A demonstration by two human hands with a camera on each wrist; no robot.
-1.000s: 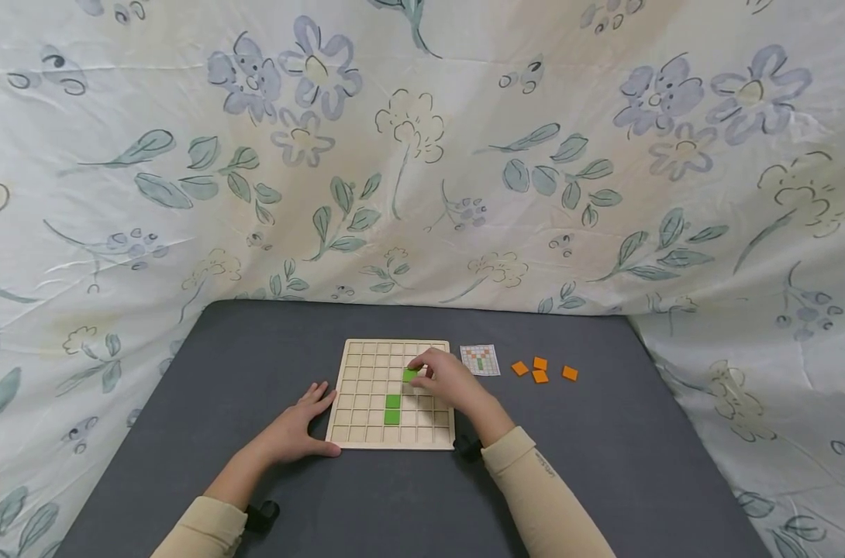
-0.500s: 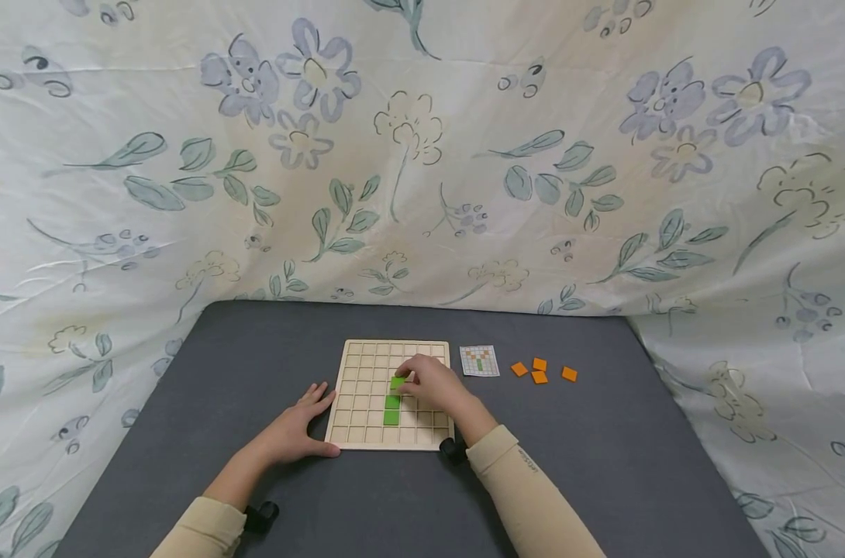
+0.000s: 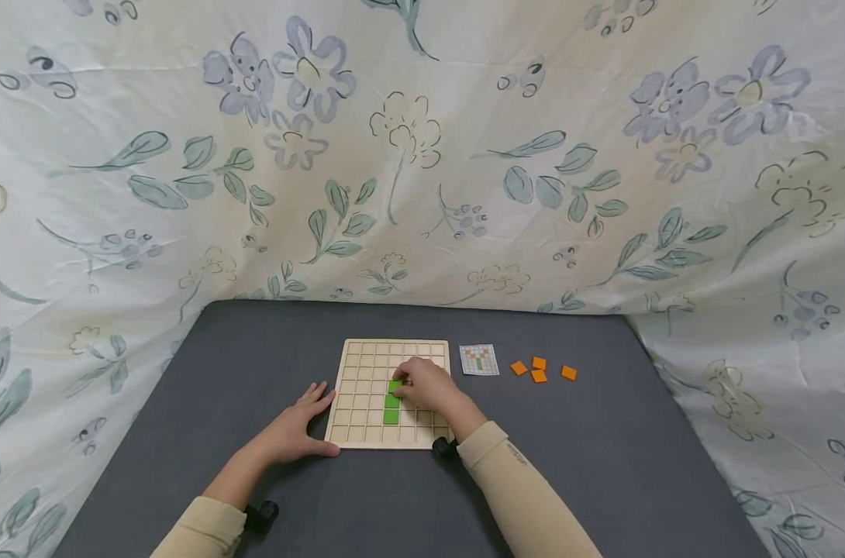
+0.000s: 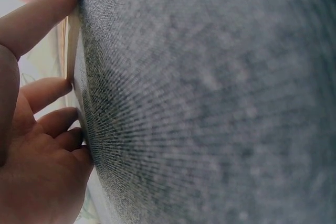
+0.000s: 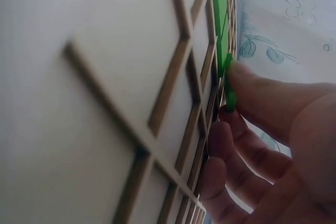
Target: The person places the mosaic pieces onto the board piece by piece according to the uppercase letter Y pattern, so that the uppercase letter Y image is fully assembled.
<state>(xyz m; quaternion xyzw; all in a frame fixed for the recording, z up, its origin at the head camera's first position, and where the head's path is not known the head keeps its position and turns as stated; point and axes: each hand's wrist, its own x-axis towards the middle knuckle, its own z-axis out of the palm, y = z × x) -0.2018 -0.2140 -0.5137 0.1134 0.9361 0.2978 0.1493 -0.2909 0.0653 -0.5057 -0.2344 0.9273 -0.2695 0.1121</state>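
1. Right hand pinches a green tile at the far end of two laid tiles on the grid board.
2. Left hand, fingers spread, touches the board's left edge.
3. Right of the board: a card, then four orange tiles.

The counter is covered in dark grey cloth, matt and slightly rough, with a fine ribbed weave shown up close. The board appears to be made of pale wood, smooth and mostly matt. Smooth, flat faces are shown by the green tiles and orange tiles; whether plastic or painted wood cannot be told. The card looks like printed paper. Creased, softly sheened cloth is seen in the curtain, matt cloth in the sleeves.
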